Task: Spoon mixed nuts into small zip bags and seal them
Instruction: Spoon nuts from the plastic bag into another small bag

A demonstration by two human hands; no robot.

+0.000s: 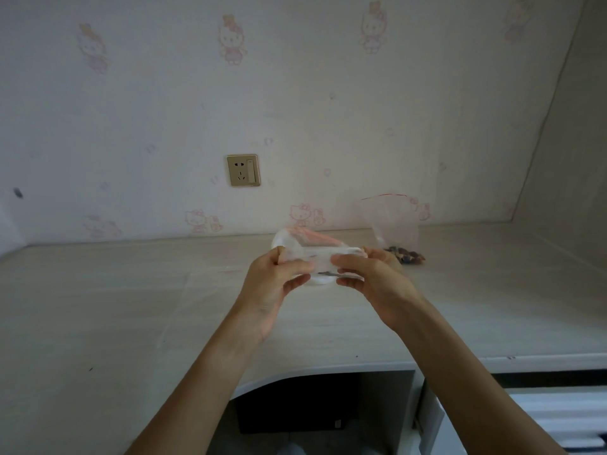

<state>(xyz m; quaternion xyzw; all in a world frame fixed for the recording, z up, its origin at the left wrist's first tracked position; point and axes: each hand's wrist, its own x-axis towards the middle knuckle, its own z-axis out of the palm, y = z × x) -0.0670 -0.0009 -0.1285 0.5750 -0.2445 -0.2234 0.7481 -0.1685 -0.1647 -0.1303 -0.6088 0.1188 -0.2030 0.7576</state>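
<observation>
Both my hands hold a bundle of small clear zip bags [315,249] with red zip strips above the desk. My left hand [279,277] pinches its left end and my right hand [368,274] pinches its right end. Behind my right hand a larger clear zip bag [394,221] stands upright against the wall, with a small pile of brown mixed nuts [407,256] at its base. A white round object [320,280] shows just under the bundle, mostly hidden by my fingers.
The pale wood-grain desk [131,307] runs to a patterned wall with a gold socket [243,170]. A side panel [565,159] closes the right end. The curved front edge of the desk [295,372] lies close to me, with a dark opening below.
</observation>
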